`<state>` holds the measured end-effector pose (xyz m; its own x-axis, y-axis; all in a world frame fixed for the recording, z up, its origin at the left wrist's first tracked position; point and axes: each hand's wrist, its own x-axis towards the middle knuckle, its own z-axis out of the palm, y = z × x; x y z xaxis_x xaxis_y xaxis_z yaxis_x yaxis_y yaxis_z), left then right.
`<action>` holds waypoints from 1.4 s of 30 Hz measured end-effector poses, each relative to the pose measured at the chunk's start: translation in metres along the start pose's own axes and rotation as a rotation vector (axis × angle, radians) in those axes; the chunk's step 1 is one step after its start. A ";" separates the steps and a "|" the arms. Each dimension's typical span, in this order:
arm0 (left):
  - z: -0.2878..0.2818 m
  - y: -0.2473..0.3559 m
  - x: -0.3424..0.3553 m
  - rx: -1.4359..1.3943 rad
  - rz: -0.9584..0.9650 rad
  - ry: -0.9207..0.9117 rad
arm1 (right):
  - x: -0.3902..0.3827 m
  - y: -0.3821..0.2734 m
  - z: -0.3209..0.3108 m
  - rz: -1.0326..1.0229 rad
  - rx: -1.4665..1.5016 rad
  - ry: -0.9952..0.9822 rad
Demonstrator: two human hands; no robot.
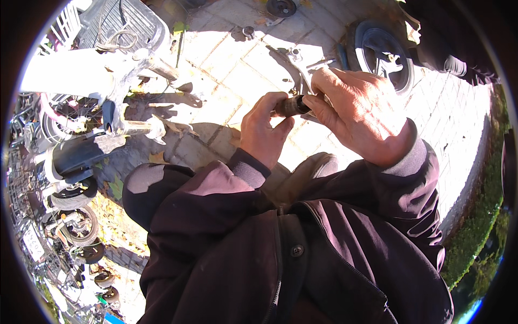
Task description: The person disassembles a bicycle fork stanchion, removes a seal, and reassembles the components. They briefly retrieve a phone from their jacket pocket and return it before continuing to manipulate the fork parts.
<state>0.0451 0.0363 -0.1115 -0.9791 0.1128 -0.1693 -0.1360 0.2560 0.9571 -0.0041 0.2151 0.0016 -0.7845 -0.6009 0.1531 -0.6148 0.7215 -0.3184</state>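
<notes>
1. The fingers of the left hand (264,127) are curled closed around the left part of a dark cylinder (291,106), which lies roughly level between the two hands, above the paving.
2. The right hand (361,110) meets the cylinder's right end, thumb and fingers drawn in close; whether they pinch that end or something smaller is hidden by the hand itself.
3. The left grip probably steadies the piece, leaving the right fingers free for finer work — a judgement from the pose.
4. Just beyond, metal tools (295,56) lie on the paving (216,46), perhaps for easy reach; the right hand partly covers them, so their kind is unclear.
5. Farther right lies a black-tyred wheel (386,56); a small round part (248,32) sits far off.
6. On the left stands a pale vehicle frame (116,94) — washed out by glare, its outer parts cut off and distorted at the rim.
</notes>
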 end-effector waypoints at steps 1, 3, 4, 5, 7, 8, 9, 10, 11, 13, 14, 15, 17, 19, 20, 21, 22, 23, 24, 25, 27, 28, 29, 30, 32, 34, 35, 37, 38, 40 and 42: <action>0.001 0.000 0.000 0.026 0.000 0.011 | 0.001 0.002 0.001 -0.005 0.011 0.013; 0.001 -0.002 -0.001 0.017 -0.007 0.024 | 0.001 0.003 0.003 -0.034 -0.007 0.032; 0.002 -0.003 -0.001 0.013 0.012 0.040 | 0.002 0.003 0.003 -0.053 -0.012 0.049; 0.001 -0.004 -0.001 0.020 0.001 0.034 | 0.002 0.003 0.004 -0.060 -0.020 0.067; 0.001 -0.007 0.000 0.033 0.031 0.031 | 0.002 0.001 0.006 -0.043 -0.054 0.062; 0.000 -0.008 0.000 0.037 0.027 0.030 | 0.001 0.000 0.006 -0.019 -0.081 0.041; 0.000 -0.009 0.001 0.041 0.037 0.030 | 0.000 -0.002 0.007 0.008 -0.118 0.025; 0.000 -0.009 0.001 0.045 0.048 0.028 | -0.001 -0.003 0.008 0.029 -0.112 0.009; 0.000 -0.009 0.001 0.036 0.048 0.026 | -0.002 -0.004 0.008 0.051 -0.117 0.000; 0.000 -0.008 0.001 0.021 0.049 0.023 | -0.003 -0.003 0.009 0.061 -0.102 -0.006; 0.000 -0.007 0.000 0.013 0.040 0.026 | -0.003 -0.002 0.009 0.049 -0.081 -0.004; 0.000 -0.006 0.000 0.005 0.034 0.031 | -0.002 -0.001 0.010 0.033 -0.061 0.010; -0.001 -0.005 0.000 0.016 0.030 0.045 | -0.001 0.001 0.010 -0.019 -0.081 0.045; -0.001 -0.005 0.001 0.053 0.058 0.066 | -0.001 0.000 0.009 -0.017 -0.074 0.030; -0.002 -0.006 0.001 0.056 0.039 0.051 | -0.001 -0.001 0.008 0.011 -0.060 -0.004; -0.002 -0.007 0.001 0.057 0.045 0.044 | -0.001 -0.002 0.006 0.066 -0.054 -0.073; -0.002 -0.007 0.002 0.057 0.051 0.035 | -0.001 -0.003 0.005 0.101 -0.070 -0.133; -0.002 -0.008 0.002 0.055 0.043 0.029 | -0.001 -0.004 0.003 0.160 -0.094 -0.226; -0.002 -0.008 0.002 0.054 0.036 0.024 | -0.001 -0.004 0.001 0.208 -0.120 -0.316; -0.001 -0.008 0.001 0.053 0.028 0.019 | 0.000 -0.003 0.001 0.253 -0.123 -0.384; -0.001 -0.008 0.001 0.023 0.014 0.012 | 0.001 0.000 0.001 0.258 -0.129 -0.455; -0.001 -0.008 0.001 0.006 0.018 0.013 | 0.001 0.002 0.001 0.195 -0.077 -0.312; 0.000 -0.008 0.001 0.009 0.005 0.015 | 0.001 0.004 0.003 0.071 -0.022 -0.109; 0.000 -0.008 0.001 0.011 0.003 0.021 | 0.000 0.006 0.004 -0.002 -0.005 0.009; 0.000 -0.008 0.001 0.011 0.000 0.031 | -0.001 0.008 0.006 -0.022 0.066 0.009; 0.000 -0.009 0.002 0.011 0.001 0.042 | -0.002 0.008 0.007 -0.027 0.040 -0.035; 0.000 -0.010 0.002 0.014 0.002 0.042 | -0.002 0.006 0.007 -0.030 0.045 -0.044; -0.001 -0.011 0.002 0.018 0.000 0.041 | -0.001 0.002 0.005 -0.013 0.044 -0.068; -0.001 -0.011 0.002 0.017 0.010 0.029 | 0.000 0.001 0.003 0.064 0.018 -0.163; -0.001 -0.010 0.002 0.017 0.030 0.002 | 0.001 -0.001 -0.001 0.215 -0.036 -0.376; -0.001 -0.009 0.002 0.031 0.024 -0.002 | 0.003 0.000 -0.004 0.273 -0.071 -0.481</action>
<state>0.0446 0.0335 -0.1203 -0.9817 0.1214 -0.1468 -0.1075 0.2829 0.9531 -0.0067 0.2147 0.0053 -0.8009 -0.4659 -0.3761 -0.4111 0.8846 -0.2202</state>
